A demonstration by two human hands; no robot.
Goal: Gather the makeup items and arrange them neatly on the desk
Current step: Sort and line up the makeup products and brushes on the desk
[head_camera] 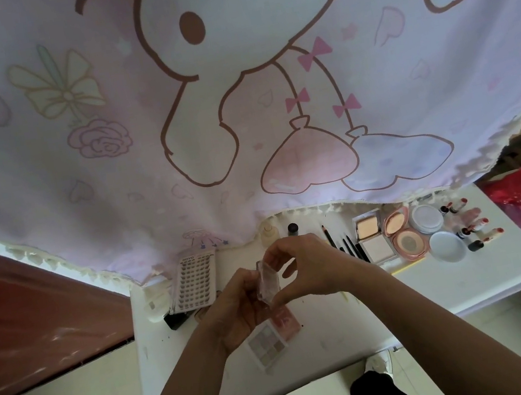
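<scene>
White surface [161, 354] under a pink cartoon curtain [234, 97]. At its middle, my left hand [236, 306] and right hand [309, 265] come together, both pinching a clear case [267, 281] that I hold just above the eyeshadow palette [269, 336]. The case stands on edge, its long axis running nearly straight away from me. The tidy row of compacts [401, 233] and lipsticks [476, 223] lies off to my right, so I judge my right hand the nearer one. Both wrists bend inward and my forearms converge.
</scene>
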